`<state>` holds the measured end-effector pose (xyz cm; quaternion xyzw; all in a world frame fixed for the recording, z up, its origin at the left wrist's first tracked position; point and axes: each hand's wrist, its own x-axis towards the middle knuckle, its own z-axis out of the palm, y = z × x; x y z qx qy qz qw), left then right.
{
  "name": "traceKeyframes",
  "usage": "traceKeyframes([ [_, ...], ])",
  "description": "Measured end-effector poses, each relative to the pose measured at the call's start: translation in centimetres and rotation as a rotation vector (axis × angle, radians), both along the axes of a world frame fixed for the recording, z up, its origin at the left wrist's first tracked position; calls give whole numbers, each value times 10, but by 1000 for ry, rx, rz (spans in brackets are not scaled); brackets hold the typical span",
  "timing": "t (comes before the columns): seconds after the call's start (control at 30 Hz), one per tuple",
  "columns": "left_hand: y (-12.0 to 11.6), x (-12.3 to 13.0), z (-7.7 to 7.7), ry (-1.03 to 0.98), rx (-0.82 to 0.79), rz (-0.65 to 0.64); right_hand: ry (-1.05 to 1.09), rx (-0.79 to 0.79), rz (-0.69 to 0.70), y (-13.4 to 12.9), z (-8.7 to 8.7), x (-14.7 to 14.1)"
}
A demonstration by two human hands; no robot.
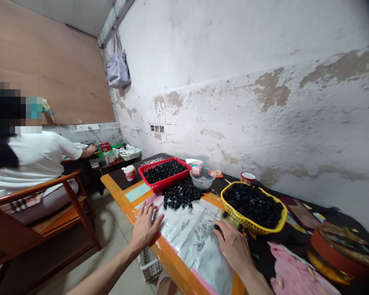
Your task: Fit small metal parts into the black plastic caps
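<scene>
1. Two bare hands work at the near end of an orange-edged table: the left hand lies open and flat, fingers spread and holding nothing, beside a silvery printed sheet
2. The right hand is curled low with its fingers turned down, among a few black round caps at the foot of a yellow mesh basket; whether it pinches one, I cannot tell
3. Most of the loose caps sit in a heap between the sheet and a red plastic tray; both the tray and the basket are heaped with more
4. Between tray and basket stands a clear bowl of small grey pieces, with a red-and-white cup beyond the basket against the wall
5. Right of the basket lie a pink cloth and a round red tin
6. Below the table edge, a white wire basket stands on the floor
7. Off to the left, a seated co-worker in a white shirt reaches onto a separate table, a wooden chair arm between them and the camera
</scene>
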<state>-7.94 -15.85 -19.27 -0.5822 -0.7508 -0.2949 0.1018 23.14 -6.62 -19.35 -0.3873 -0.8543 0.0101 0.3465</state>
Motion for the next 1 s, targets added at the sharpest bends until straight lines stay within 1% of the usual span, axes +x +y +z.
traceKeyframes([
  [0.2,-1,1,1,-5,-5,-9,37,-7,5,-3,-1,3],
  [0.37,0,1,2,-6,31,-39,46,-5,-17,-2,1,0],
  [0.53,3,-3,-3,-20,87,-69,22,12,-25,0,4,-2],
  [0.7,4,-5,-8,-31,136,-110,-16,16,-19,0,2,-1],
  [1.0,4,-6,-11,-34,247,-181,-61,35,-83,1,0,-3],
])
